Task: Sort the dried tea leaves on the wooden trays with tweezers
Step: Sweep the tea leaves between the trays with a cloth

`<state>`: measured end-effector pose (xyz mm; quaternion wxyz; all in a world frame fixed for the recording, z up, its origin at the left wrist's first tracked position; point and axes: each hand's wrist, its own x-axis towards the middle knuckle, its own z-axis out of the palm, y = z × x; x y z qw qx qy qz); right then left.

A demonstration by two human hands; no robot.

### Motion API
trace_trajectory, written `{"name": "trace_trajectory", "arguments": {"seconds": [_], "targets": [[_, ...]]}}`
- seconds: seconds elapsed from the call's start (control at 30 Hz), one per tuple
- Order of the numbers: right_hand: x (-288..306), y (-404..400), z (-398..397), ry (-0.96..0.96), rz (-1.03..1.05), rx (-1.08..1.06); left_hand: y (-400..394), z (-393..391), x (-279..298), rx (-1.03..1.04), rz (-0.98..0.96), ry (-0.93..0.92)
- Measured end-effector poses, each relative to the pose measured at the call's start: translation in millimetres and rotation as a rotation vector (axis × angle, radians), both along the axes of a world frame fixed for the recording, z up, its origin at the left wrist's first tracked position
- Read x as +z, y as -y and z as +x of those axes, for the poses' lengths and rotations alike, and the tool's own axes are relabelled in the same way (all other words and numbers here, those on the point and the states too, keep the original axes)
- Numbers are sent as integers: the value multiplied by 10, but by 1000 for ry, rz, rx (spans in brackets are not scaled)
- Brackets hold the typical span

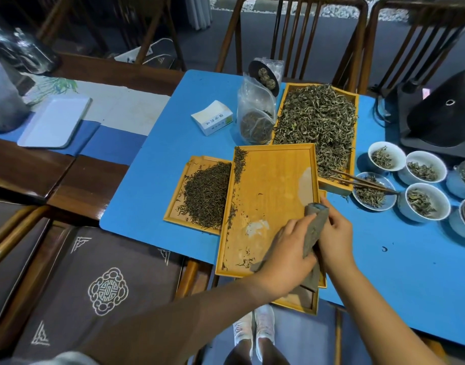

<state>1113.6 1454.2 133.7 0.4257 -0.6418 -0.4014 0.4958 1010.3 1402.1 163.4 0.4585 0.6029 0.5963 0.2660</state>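
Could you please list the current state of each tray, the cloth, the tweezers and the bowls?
Middle tray: nearly bare, stray leaves.
Left tray: dark leaf pile.
Back tray: heaped with greenish leaves.
Cloth: folded, held by left hand and right hand.
Tweezers: unheld, resting across a bowl.
Bowls: holding leaves.

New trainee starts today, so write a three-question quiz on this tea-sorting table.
1. True or false: the tweezers are in the right hand.
2. Which tray holds the dark leaf pile? A) the left tray B) the middle tray C) the far tray
3. What are both hands gripping?

Key:
1. False. They lie across the far tray's corner and a bowl.
2. A. The middle tray is nearly bare and partly overlaps the left one.
3. A grey cloth, held between the left hand and the right hand over the middle tray.
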Motion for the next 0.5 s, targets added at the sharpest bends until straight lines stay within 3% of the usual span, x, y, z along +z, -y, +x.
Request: {"name": "trace_trajectory", "arguments": {"seconds": [0.17, 0.33, 0.5], "targets": [[56, -25, -9, 105, 30, -27, 31, -271, -102, -46, 3, -78], [63, -47, 100, 130, 6, -23, -89, -724, -159, 57, -13, -135], [46, -41, 126, 139, -3, -3, -258, -827, 53, 133, 39, -40]]}}
